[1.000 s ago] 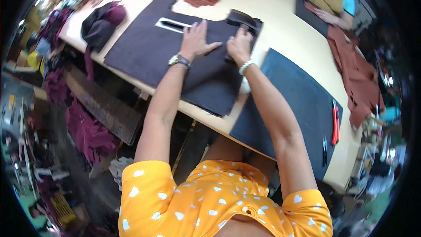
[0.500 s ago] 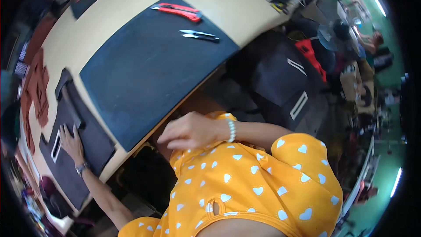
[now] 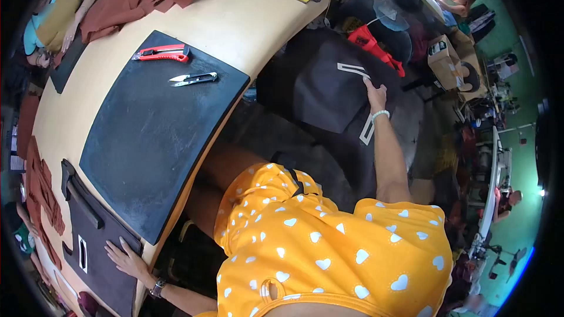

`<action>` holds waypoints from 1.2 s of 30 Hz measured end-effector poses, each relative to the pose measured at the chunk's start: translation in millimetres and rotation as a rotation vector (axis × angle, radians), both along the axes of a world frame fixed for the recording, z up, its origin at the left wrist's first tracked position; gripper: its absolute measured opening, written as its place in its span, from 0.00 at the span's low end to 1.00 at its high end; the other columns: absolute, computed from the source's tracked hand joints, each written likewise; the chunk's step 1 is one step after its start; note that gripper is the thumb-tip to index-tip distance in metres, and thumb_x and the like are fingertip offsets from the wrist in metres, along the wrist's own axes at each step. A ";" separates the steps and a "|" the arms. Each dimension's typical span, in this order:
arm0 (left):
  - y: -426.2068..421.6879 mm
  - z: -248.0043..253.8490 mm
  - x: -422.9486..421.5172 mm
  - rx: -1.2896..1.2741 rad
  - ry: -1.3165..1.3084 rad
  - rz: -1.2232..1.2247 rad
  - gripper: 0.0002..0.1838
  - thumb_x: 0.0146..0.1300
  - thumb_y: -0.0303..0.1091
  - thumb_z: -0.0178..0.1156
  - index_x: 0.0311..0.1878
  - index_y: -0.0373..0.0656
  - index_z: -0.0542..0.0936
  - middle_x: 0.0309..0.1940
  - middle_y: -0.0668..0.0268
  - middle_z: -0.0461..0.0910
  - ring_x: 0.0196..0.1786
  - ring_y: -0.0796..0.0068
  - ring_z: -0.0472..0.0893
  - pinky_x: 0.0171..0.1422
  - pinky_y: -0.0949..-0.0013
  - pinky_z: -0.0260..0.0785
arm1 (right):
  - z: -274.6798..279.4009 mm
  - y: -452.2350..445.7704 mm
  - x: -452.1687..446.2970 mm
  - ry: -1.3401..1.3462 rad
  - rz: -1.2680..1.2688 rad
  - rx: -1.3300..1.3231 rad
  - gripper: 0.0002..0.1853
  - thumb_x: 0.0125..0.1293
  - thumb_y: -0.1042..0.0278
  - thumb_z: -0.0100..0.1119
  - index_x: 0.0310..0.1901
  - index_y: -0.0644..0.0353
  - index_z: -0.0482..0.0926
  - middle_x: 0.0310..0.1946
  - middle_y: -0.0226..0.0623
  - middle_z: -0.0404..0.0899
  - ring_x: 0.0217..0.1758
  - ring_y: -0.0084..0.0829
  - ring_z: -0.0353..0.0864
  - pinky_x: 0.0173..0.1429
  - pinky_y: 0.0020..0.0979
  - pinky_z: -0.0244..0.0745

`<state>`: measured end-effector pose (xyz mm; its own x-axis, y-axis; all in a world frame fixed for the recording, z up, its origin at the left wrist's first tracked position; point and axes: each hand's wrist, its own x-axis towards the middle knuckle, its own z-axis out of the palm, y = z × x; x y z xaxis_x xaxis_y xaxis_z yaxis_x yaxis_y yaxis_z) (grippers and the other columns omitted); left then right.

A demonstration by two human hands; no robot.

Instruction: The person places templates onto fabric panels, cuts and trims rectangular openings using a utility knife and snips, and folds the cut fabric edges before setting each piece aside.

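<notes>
My left hand (image 3: 127, 259) lies flat with fingers spread on a dark fabric-like panel (image 3: 111, 285) at the table's left end. A white-edged slot (image 3: 83, 254) shows in that panel beside the fingertips. On the panel's far part rests a dark hammer (image 3: 84, 202). Out to the right, my right hand (image 3: 376, 95) reaches over a pile of dark panels (image 3: 320, 91). Its thumb and index finger are apart, the fingertip at the end of a white rectangular outline (image 3: 352, 69). A second white outline (image 3: 366, 131) is partly covered by my wrist.
A dark cutting mat (image 3: 158, 123) bears a red utility knife (image 3: 161, 53) and thread snips (image 3: 194, 78). Reddish-brown pieces (image 3: 138, 0) lie along the table's far side, near another person (image 3: 59, 12). Beyond the pile are a red object (image 3: 376, 50) and a cardboard box (image 3: 445, 61).
My right hand has swung from in front of my body out to the panel pile on the right. My left hand stays on its panel, moved slightly toward the table edge. The view has turned right.
</notes>
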<state>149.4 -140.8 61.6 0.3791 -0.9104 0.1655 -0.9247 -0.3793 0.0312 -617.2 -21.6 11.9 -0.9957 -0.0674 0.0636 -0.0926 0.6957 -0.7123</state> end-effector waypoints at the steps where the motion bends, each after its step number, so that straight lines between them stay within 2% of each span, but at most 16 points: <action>1: 0.7 0.0 0.7 -0.008 -0.001 -0.001 0.33 0.68 0.60 0.38 0.71 0.53 0.57 0.72 0.63 0.53 0.73 0.59 0.52 0.71 0.44 0.43 | -11.8 -1.0 -18.4 -0.013 0.060 0.022 0.34 0.54 0.60 0.66 0.58 0.73 0.67 0.56 0.53 0.70 0.59 0.43 0.70 0.63 0.36 0.63; 2: 1.2 0.8 0.3 -0.018 0.002 -0.014 0.33 0.68 0.60 0.38 0.71 0.53 0.58 0.71 0.62 0.53 0.73 0.59 0.52 0.71 0.45 0.43 | -18.1 -4.2 -30.4 -0.027 0.121 0.045 0.34 0.54 0.61 0.66 0.58 0.73 0.67 0.54 0.51 0.73 0.57 0.40 0.73 0.61 0.34 0.65; 5: 3.9 4.6 -4.4 -0.054 0.019 -0.029 0.33 0.68 0.59 0.40 0.70 0.51 0.60 0.71 0.60 0.55 0.72 0.58 0.54 0.71 0.48 0.44 | 3.1 -29.4 -41.8 0.111 0.232 -0.353 0.24 0.55 0.67 0.65 0.52 0.70 0.73 0.41 0.48 0.80 0.45 0.37 0.79 0.53 0.33 0.70; 8: 4.0 7.2 -8.2 -0.188 0.055 -0.091 0.32 0.67 0.54 0.48 0.67 0.43 0.64 0.67 0.53 0.61 0.70 0.55 0.59 0.71 0.56 0.48 | 81.5 -58.1 2.0 0.402 0.322 -0.520 0.12 0.60 0.75 0.58 0.46 0.66 0.78 0.33 0.37 0.82 0.35 0.23 0.79 0.44 0.26 0.71; 11: 2.6 29.0 -43.3 -0.504 0.037 -0.101 0.28 0.66 0.43 0.54 0.64 0.37 0.66 0.64 0.55 0.65 0.66 0.58 0.65 0.69 0.60 0.54 | 156.8 -79.0 68.2 0.568 0.530 -0.626 0.08 0.61 0.75 0.57 0.42 0.66 0.79 0.33 0.34 0.82 0.34 0.22 0.79 0.42 0.26 0.72; 14: -15.5 78.4 -157.2 -0.769 0.875 -0.405 0.22 0.66 0.32 0.50 0.61 0.33 0.68 0.62 0.55 0.68 0.64 0.63 0.68 0.69 0.65 0.57 | 225.1 -94.9 185.8 0.909 0.879 -0.574 0.09 0.58 0.80 0.57 0.40 0.65 0.80 0.31 0.42 0.81 0.33 0.36 0.82 0.39 0.30 0.75; 15: -26.6 71.7 -170.2 -0.731 1.012 -0.526 0.24 0.67 0.36 0.46 0.63 0.34 0.66 0.62 0.55 0.68 0.64 0.61 0.67 0.68 0.60 0.57 | 229.7 -97.1 208.6 1.023 1.006 -0.602 0.09 0.56 0.80 0.57 0.40 0.64 0.80 0.30 0.41 0.81 0.32 0.38 0.81 0.37 0.32 0.75; 17: -32.0 92.4 -225.1 -0.417 1.788 -0.539 0.33 0.66 0.52 0.43 0.68 0.40 0.58 0.65 0.59 0.65 0.67 0.62 0.63 0.67 0.52 0.56 | 226.4 -103.1 248.8 1.083 1.379 -0.756 0.14 0.52 0.79 0.58 0.42 0.61 0.80 0.27 0.35 0.77 0.29 0.33 0.78 0.35 0.32 0.74; 18: -32.9 81.8 -233.4 -0.249 2.292 -0.508 0.33 0.66 0.54 0.45 0.68 0.43 0.58 0.65 0.60 0.64 0.66 0.63 0.64 0.67 0.56 0.57 | 220.2 -106.2 267.5 1.065 1.590 -0.820 0.16 0.50 0.77 0.59 0.44 0.61 0.80 0.25 0.30 0.74 0.28 0.29 0.76 0.35 0.31 0.74; 19: -32.7 8.9 -225.8 -0.172 2.248 -0.499 0.34 0.66 0.56 0.45 0.68 0.44 0.58 0.65 0.60 0.63 0.66 0.63 0.64 0.67 0.58 0.57 | 212.6 -105.6 285.0 1.109 1.714 -0.811 0.17 0.50 0.74 0.59 0.44 0.61 0.80 0.23 0.26 0.72 0.27 0.27 0.75 0.37 0.29 0.73; 20: -24.8 -9.0 -226.5 0.001 2.388 -0.433 0.34 0.66 0.56 0.44 0.68 0.43 0.58 0.65 0.60 0.63 0.66 0.63 0.64 0.67 0.58 0.57 | 204.0 -104.4 304.8 1.094 1.775 -0.828 0.18 0.49 0.71 0.59 0.44 0.61 0.80 0.22 0.24 0.71 0.28 0.25 0.75 0.40 0.28 0.73; 24: -17.2 -6.4 -236.2 0.416 2.748 -0.386 0.33 0.66 0.57 0.43 0.67 0.43 0.60 0.65 0.60 0.63 0.67 0.64 0.63 0.68 0.59 0.55 | 174.7 -98.0 337.8 0.968 1.898 -0.809 0.17 0.52 0.72 0.60 0.46 0.61 0.80 0.22 0.25 0.72 0.30 0.25 0.76 0.46 0.29 0.73; 30: -43.8 41.1 -227.6 0.163 3.237 -0.535 0.33 0.67 0.58 0.42 0.65 0.42 0.62 0.65 0.60 0.63 0.68 0.64 0.61 0.70 0.60 0.53 | 154.7 -99.1 356.6 0.880 1.987 -0.781 0.16 0.55 0.72 0.60 0.47 0.60 0.80 0.22 0.26 0.74 0.31 0.24 0.77 0.48 0.30 0.72; 32: -51.2 65.1 -215.2 -0.047 3.214 -0.606 0.33 0.67 0.58 0.42 0.64 0.42 0.63 0.65 0.60 0.63 0.68 0.64 0.60 0.70 0.60 0.52 | 155.4 -101.6 359.1 0.889 1.994 -0.779 0.16 0.55 0.71 0.60 0.47 0.60 0.80 0.22 0.25 0.74 0.30 0.24 0.77 0.48 0.30 0.72; 34: -56.8 84.9 -199.2 -0.314 2.933 -0.714 0.33 0.67 0.59 0.41 0.63 0.42 0.64 0.65 0.60 0.63 0.69 0.64 0.60 0.71 0.60 0.51 | 162.1 -104.5 359.0 0.910 1.975 -0.796 0.15 0.54 0.71 0.61 0.46 0.59 0.80 0.22 0.25 0.74 0.30 0.24 0.77 0.48 0.30 0.72; 36: -58.3 98.0 -179.7 -0.574 2.109 -0.801 0.35 0.64 0.63 0.41 0.57 0.39 0.71 0.65 0.56 0.63 0.69 0.61 0.59 0.72 0.57 0.48 | 170.6 -109.7 356.5 0.907 1.936 -0.815 0.16 0.52 0.71 0.62 0.45 0.59 0.80 0.21 0.24 0.74 0.28 0.23 0.77 0.49 0.30 0.71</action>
